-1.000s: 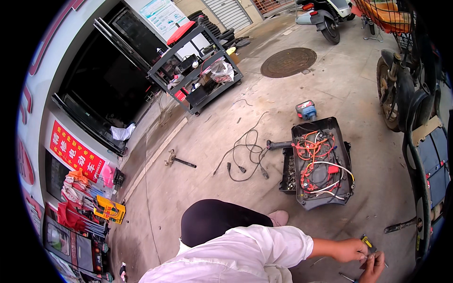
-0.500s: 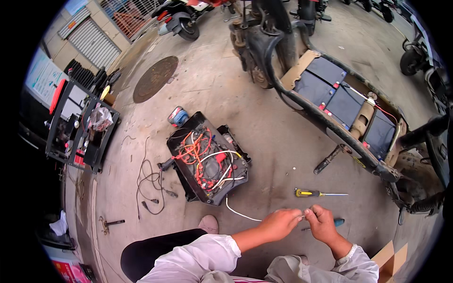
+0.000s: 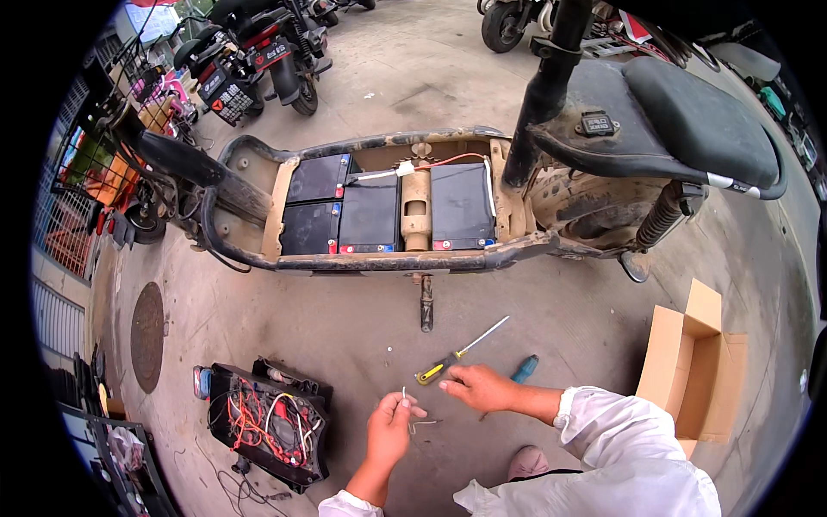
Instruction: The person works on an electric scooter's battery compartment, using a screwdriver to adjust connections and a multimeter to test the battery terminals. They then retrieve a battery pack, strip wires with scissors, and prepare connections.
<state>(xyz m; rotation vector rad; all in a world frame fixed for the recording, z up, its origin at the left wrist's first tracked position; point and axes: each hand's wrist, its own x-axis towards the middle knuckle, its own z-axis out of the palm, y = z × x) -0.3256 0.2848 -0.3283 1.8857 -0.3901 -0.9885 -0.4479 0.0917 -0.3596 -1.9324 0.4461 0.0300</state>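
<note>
My left hand (image 3: 389, 431) pinches the end of a thin white wire (image 3: 404, 393). My right hand (image 3: 474, 385) has thumb and fingers apart beside the handle of a yellow-and-black screwdriver (image 3: 430, 373) on the concrete; whether it touches it I cannot tell. A teal-handled tool (image 3: 525, 369) lies just beyond. At lower left is a black plastic housing (image 3: 314, 447) with tangled red, orange and white wires. Ahead stands a scooter frame (image 3: 321, 266), its floor bay holding several dark batteries (image 3: 369, 220) with red and blue terminals and a connector.
An open cardboard box (image 3: 663, 362) is at right. Parked scooters (image 3: 293, 82) stand behind. The scooter's seat (image 3: 698, 112) overhangs at upper right and its stand (image 3: 426, 302) sticks out toward me. A tool cart (image 3: 125, 461), loose cables (image 3: 245, 491) and a manhole cover (image 3: 146, 336) are at left.
My view has swung right, bringing the scooter frame to the centre. My hands, together half a second earlier, are now apart, the right one near the screwdriver.
</note>
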